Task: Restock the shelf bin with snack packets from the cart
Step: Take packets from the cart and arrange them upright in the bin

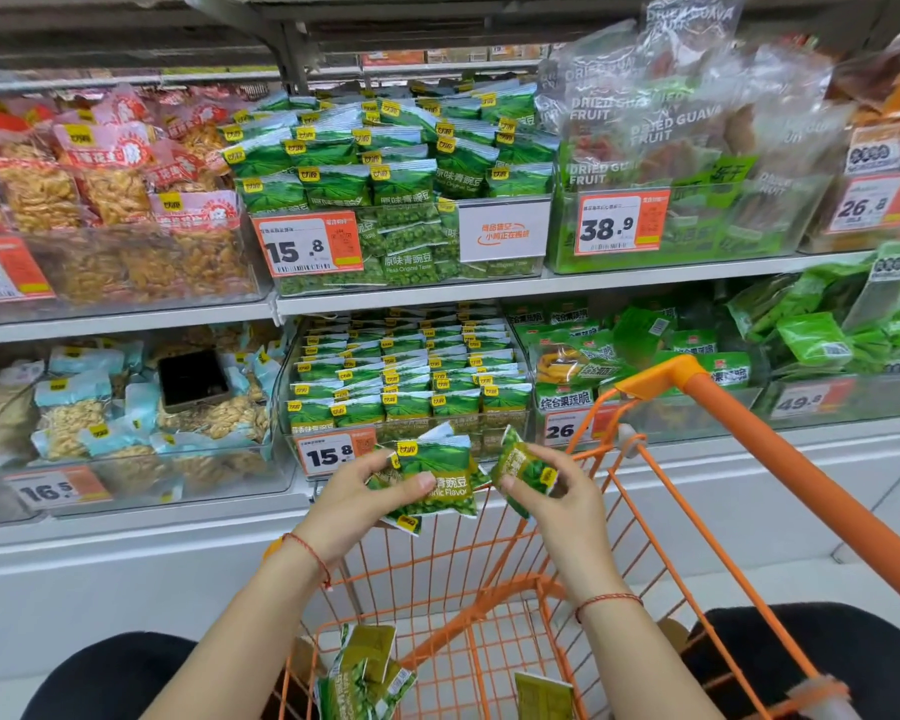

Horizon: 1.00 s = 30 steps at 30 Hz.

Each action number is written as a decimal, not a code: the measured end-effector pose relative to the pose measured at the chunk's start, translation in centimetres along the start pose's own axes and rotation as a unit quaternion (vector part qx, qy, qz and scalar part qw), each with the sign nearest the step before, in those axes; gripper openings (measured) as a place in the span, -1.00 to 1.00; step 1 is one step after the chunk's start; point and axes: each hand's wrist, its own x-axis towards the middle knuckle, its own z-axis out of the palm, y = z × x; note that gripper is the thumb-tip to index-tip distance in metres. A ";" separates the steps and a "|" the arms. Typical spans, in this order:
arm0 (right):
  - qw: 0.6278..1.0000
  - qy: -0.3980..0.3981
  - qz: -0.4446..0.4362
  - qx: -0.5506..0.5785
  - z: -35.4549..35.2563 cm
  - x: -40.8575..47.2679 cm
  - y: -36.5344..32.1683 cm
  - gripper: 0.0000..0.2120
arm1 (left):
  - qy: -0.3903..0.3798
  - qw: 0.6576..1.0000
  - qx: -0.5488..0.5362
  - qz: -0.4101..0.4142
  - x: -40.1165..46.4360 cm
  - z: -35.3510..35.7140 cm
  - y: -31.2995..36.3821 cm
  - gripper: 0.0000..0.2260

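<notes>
My left hand (pixel 357 493) grips a small stack of green pea snack packets (pixel 437 475) above the orange cart (pixel 494 605). My right hand (pixel 559 491) pinches one more green packet (pixel 520 467), tilted, just right of the stack. Both hands hover in front of the lower shelf bin (pixel 411 381), a clear bin filled with neat rows of the same green packets and tagged 15.8. More green packets (pixel 362 672) lie on the cart's bottom at the lower left, and another packet (pixel 544 696) lies near the cart's middle.
The cart's orange handle (pixel 780 454) runs along the right. An upper bin (pixel 401 189) holds piled green pea packets. Peanut bins (pixel 126 402) stand on the left with a dark phone (pixel 193 379) on top; green vegetable-crisp bags (pixel 619 356) on the right.
</notes>
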 end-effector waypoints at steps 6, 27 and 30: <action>0.987 0.045 0.059 0.141 -0.4 0.7 0.4 -0.64 | -0.037 0.995 0.084 0.042 0.0 -0.7 0.1 -0.23; 0.994 -0.102 -0.006 0.033 1.6 -0.9 -0.5 -0.60 | -0.107 0.954 0.274 0.055 1.3 1.6 2.1 -0.51; 0.987 -0.123 0.027 0.103 1.3 -0.9 -0.4 -0.80 | -0.110 0.953 0.280 0.038 1.8 1.6 2.3 -0.41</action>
